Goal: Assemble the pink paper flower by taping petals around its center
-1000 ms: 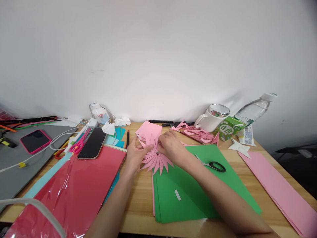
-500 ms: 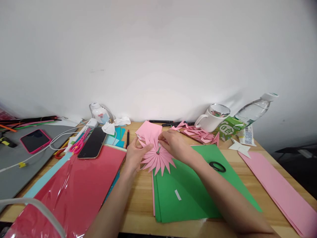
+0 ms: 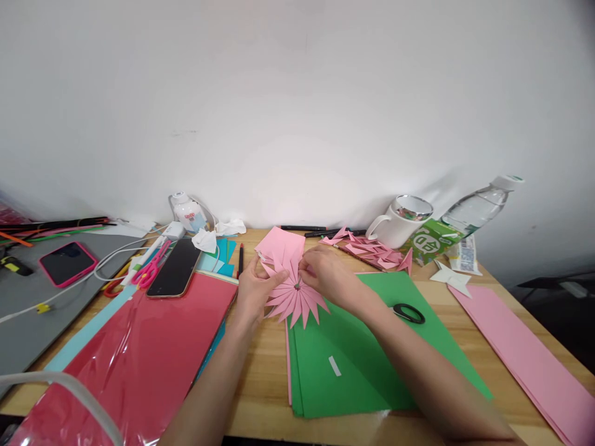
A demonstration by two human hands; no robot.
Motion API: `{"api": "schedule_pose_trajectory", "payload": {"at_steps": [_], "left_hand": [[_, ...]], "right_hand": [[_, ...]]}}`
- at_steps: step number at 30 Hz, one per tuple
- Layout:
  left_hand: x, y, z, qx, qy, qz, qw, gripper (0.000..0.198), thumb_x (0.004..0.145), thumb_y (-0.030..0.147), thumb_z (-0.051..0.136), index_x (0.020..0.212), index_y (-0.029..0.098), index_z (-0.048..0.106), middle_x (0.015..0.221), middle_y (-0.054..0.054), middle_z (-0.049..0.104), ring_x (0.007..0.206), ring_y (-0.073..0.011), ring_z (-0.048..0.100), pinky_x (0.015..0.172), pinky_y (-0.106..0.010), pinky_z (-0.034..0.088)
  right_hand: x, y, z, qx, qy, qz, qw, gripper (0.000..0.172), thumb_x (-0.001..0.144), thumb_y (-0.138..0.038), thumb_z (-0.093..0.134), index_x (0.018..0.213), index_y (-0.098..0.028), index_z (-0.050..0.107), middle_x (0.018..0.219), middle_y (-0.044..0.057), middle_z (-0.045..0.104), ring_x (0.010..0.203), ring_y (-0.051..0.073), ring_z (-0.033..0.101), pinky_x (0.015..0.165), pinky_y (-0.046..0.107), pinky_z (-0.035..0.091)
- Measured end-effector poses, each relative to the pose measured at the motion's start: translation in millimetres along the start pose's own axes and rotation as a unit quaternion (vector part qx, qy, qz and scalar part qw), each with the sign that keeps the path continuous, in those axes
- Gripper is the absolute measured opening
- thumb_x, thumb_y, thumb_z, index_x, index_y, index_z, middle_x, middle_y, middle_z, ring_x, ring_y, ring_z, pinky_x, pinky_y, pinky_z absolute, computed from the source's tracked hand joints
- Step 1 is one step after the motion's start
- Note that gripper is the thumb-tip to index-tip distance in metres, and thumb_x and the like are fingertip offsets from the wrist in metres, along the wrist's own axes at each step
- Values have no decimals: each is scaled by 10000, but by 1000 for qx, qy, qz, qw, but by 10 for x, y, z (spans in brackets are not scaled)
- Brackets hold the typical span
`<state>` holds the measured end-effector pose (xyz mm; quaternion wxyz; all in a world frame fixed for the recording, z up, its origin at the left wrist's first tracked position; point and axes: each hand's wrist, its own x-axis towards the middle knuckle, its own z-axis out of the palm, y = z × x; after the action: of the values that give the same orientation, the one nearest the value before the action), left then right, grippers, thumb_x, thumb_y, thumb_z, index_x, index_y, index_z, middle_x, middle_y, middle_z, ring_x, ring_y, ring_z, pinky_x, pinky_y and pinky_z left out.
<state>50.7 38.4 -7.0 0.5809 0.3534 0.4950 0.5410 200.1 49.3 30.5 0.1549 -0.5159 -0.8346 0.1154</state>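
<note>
A pink folded-paper flower (image 3: 300, 303) with many pointed petals hangs between my hands, partly over the left edge of the green paper. My left hand (image 3: 255, 288) grips its left side, thumb lying across the upper petals. Close to the flower's upper right, my right hand (image 3: 325, 272) has its fingers pinched together just above the centre. A small dark green bit shows at that centre. Whatever sits between the right fingertips is hidden. Behind the flower lies a pink paper piece (image 3: 281, 240).
Green sheets (image 3: 372, 371) carry a white strip (image 3: 334, 366) and black-handled scissors (image 3: 409, 313). Folded pink pieces (image 3: 376, 251) lie by a white mug (image 3: 402, 223), near a tilted water bottle (image 3: 478, 204). At left are a phone (image 3: 174, 269), pink scissors (image 3: 151, 266) and wrapped red paper (image 3: 139, 359).
My right fingertips have shifted slightly down toward the flower's centre, covering more of it. The left hand keeps its grip, and the flower stays nearly in place.
</note>
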Motion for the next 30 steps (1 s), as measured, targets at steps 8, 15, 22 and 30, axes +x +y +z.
{"api": "schedule_pose_trajectory", "payload": {"at_steps": [8,15,22,30], "left_hand": [[-9,24,0,20,-1,4,1000,826,470,213,824,1225,146,494,625,2,666,545,-134,608,526,-232,508],[-7,47,-5,10,-9,-28,1000,1047,432,192,840,1351,129,342,567,34,629,516,-120,587,501,-214,485],[-3,36,-26,15,-29,-61,998,1037,443,200,838,1353,126,349,372,135,429,341,-51,436,379,-141,355],[29,-9,-31,-19,-2,-41,999,1052,412,168,844,1346,142,363,637,1,673,523,-118,597,530,-223,491]], "right_hand": [[20,-42,41,-42,-20,30,998,152,724,-52,483,624,-109,583,676,97,625,691,172,521,645,259,350],[9,156,-65,162,-34,51,985,117,678,-117,493,603,-140,579,658,20,636,611,121,537,561,210,363],[4,333,-165,217,-38,50,974,109,711,-159,515,672,-147,616,744,33,675,692,144,592,627,231,418],[-54,129,-158,155,5,0,988,67,683,-111,588,654,-158,626,732,32,673,732,153,593,691,249,423]]}}
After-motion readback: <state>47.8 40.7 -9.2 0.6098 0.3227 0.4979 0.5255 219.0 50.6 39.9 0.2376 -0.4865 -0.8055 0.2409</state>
